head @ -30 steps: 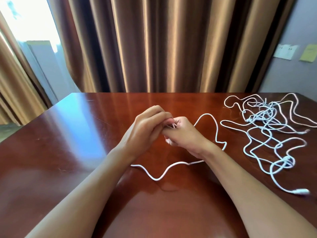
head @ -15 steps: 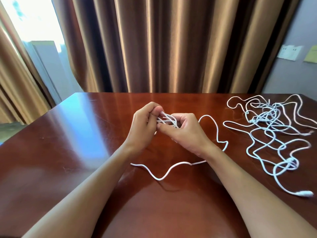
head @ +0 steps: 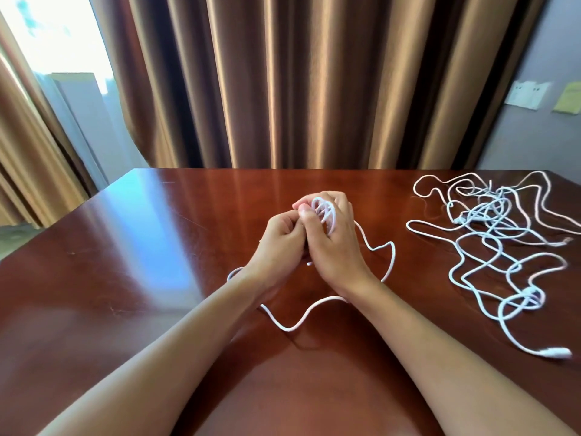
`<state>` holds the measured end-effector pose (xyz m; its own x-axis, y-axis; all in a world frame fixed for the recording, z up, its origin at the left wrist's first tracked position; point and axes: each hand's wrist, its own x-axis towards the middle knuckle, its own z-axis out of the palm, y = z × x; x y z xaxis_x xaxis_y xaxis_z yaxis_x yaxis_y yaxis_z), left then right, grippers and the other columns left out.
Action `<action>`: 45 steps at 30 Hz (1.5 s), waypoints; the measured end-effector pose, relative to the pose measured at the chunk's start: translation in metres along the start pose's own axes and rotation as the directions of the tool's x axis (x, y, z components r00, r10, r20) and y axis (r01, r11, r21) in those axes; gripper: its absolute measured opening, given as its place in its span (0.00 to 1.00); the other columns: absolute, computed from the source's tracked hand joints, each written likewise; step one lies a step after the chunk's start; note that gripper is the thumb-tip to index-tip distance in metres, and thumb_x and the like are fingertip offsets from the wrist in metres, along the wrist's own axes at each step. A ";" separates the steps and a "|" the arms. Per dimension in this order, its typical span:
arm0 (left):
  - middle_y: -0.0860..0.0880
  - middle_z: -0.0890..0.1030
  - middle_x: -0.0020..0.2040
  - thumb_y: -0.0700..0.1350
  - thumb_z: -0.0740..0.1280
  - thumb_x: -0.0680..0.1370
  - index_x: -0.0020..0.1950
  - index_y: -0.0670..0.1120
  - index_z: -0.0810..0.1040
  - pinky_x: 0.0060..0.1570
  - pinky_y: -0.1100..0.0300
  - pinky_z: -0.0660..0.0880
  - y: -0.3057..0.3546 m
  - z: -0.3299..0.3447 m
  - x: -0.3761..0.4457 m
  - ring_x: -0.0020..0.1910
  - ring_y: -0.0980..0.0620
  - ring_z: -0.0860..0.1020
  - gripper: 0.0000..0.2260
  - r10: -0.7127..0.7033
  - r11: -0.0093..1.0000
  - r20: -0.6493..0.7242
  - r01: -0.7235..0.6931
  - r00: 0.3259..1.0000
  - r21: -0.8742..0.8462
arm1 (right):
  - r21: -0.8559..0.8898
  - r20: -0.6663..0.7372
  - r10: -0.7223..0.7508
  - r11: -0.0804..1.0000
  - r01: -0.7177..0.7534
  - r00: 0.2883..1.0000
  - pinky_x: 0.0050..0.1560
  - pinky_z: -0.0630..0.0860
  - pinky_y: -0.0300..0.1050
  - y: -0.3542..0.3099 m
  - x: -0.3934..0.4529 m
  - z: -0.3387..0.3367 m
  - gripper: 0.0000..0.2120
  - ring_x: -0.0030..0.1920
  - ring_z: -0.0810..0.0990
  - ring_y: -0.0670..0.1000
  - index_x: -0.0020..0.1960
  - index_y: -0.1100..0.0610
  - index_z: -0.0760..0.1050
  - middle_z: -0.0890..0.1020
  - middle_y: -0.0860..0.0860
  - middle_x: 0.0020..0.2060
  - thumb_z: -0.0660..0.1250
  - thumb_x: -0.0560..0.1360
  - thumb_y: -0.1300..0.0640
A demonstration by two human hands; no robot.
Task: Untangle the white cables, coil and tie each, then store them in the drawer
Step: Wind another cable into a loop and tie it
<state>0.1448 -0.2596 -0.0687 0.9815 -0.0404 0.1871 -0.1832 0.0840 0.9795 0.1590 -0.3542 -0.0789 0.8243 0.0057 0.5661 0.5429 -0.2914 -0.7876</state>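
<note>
Several loops of a white cable are wound over the fingers of my right hand, which holds them near the table's middle. My left hand is pressed against the right one, its curled fingers pinching the same cable beside the loops. The loose remainder of this cable trails on the table under both wrists and curves round to the right of my right hand. A tangled heap of white cables lies on the right side of the table, one plug end pointing toward the front right.
The table is glossy dark red wood with its far edge against brown curtains. A bright window stands at the far left. On the grey wall at far right hang paper notes. No drawer is in view.
My hands have closed together and shifted slightly away from me. More loops now sit on my right hand's fingers, and the loose cable on the table has been drawn in closer.
</note>
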 end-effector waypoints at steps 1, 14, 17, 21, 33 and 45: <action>0.40 0.81 0.41 0.44 0.59 0.85 0.52 0.36 0.80 0.37 0.58 0.76 -0.002 -0.001 0.002 0.41 0.45 0.78 0.14 -0.017 1.000 0.011 0.017 1.000 0.016 | 0.020 -0.030 0.011 1.000 -0.011 0.999 0.63 0.73 0.57 0.000 0.001 0.000 0.09 0.58 0.75 0.48 0.44 0.35 0.75 0.76 0.43 0.50 0.57 0.78 0.43; 0.45 0.77 0.54 0.49 0.60 0.84 0.63 0.40 0.78 0.52 0.52 0.75 0.005 -0.036 0.010 0.52 0.46 0.77 0.16 0.572 0.162 0.540 -0.731 0.617 0.663 | -0.211 0.435 0.220 0.968 -0.139 0.873 0.25 0.67 0.40 -0.005 0.012 -0.022 0.24 0.18 0.71 0.45 0.17 0.54 0.69 0.71 0.49 0.15 0.60 0.69 0.71; 0.48 0.78 0.46 0.48 0.62 0.83 0.53 0.38 0.78 0.45 0.56 0.74 0.003 -0.039 0.010 0.45 0.51 0.77 0.13 0.588 0.274 0.486 -0.725 0.646 0.632 | -0.070 0.462 0.227 0.973 -0.220 0.857 0.21 0.62 0.37 -0.007 0.010 -0.025 0.25 0.17 0.66 0.44 0.20 0.53 0.68 0.69 0.48 0.15 0.64 0.72 0.69; 0.54 0.77 0.37 0.52 0.61 0.82 0.44 0.41 0.75 0.37 0.68 0.70 0.001 -0.036 0.008 0.35 0.60 0.74 0.16 0.569 0.455 0.352 -0.642 0.743 0.617 | -0.057 0.563 0.220 0.972 -0.228 0.797 0.24 0.65 0.35 -0.006 0.011 -0.030 0.15 0.21 0.69 0.43 0.29 0.58 0.73 0.74 0.47 0.20 0.69 0.74 0.66; 0.54 0.59 0.24 0.44 0.65 0.82 0.28 0.43 0.61 0.28 0.68 0.57 -0.005 -0.043 0.021 0.27 0.53 0.60 0.24 0.643 0.530 -0.045 -0.403 0.764 0.746 | -0.110 0.605 0.125 0.991 -0.073 0.786 0.29 0.60 0.43 0.004 0.010 -0.021 0.24 0.27 0.63 0.45 0.34 0.63 0.69 0.67 0.47 0.24 0.67 0.81 0.48; 0.55 0.59 0.24 0.44 0.68 0.81 0.27 0.44 0.63 0.28 0.63 0.58 -0.005 -0.043 0.019 0.27 0.56 0.58 0.24 0.621 0.612 -0.064 -0.432 0.781 0.662 | -0.158 0.533 0.080 0.987 0.006 0.842 0.32 0.63 0.43 0.006 0.012 -0.024 0.20 0.28 0.64 0.43 0.37 0.60 0.79 0.70 0.46 0.26 0.71 0.76 0.43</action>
<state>0.1673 -0.2182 -0.0734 0.6564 0.0849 0.7496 -0.5730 -0.5902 0.5686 0.1685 -0.3784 -0.0711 0.8231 0.4917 0.2842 0.5159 -0.4384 -0.7360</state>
